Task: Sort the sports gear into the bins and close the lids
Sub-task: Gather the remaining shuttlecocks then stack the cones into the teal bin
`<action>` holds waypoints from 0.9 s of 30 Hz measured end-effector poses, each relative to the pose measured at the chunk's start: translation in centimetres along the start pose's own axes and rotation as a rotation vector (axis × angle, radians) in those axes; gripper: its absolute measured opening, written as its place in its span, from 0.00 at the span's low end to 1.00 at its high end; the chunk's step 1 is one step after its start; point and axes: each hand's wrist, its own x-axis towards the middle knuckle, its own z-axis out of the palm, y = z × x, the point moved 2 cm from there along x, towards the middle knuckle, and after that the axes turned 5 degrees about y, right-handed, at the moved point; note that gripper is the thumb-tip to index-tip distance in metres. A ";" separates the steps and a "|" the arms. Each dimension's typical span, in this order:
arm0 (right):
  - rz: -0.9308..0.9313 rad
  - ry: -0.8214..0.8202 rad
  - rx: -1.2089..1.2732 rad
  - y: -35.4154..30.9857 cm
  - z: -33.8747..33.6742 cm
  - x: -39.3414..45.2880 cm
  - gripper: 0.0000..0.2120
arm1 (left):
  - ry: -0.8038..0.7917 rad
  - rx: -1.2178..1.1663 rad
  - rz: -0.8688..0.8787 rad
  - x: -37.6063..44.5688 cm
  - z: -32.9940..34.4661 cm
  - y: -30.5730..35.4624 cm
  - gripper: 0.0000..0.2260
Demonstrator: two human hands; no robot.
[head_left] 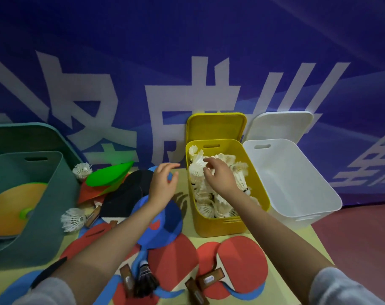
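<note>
The yellow bin holds a heap of white shuttlecocks. My right hand hovers over that heap with loosely curled fingers, nothing clearly between them. My left hand hangs open, fingers spread, above a black paddle and a blue paddle. Two white shuttlecocks lie loose by the dark green bin, which holds an orange disc. Red paddles and a black shuttlecock lie near me. The white bin looks empty.
Yellow lid and white lid lean upright behind their bins against a blue banner. A green disc tops the pile left of centre. The table edge drops off to a red floor on the right.
</note>
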 end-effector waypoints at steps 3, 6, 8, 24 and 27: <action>-0.014 0.017 0.034 -2.2 1.8 0.1 0.15 | 0.086 0.040 -0.059 1.0 -4.5 -3.1 0.10; -0.042 -0.030 0.046 -4.9 4.3 0.6 0.15 | 0.189 0.106 -0.157 2.1 -9.3 -7.1 0.11; -0.036 -0.067 0.086 -6.5 6.3 0.8 0.14 | 0.227 0.174 -0.300 2.5 -12.2 -10.4 0.13; 0.634 -0.249 0.503 -10.6 24.5 3.0 0.13 | 0.146 -0.345 -0.951 6.2 -15.1 -26.0 0.22; 0.723 -0.254 0.523 -10.8 25.8 4.6 0.12 | 0.228 -0.262 -0.816 4.9 -18.1 -21.8 0.26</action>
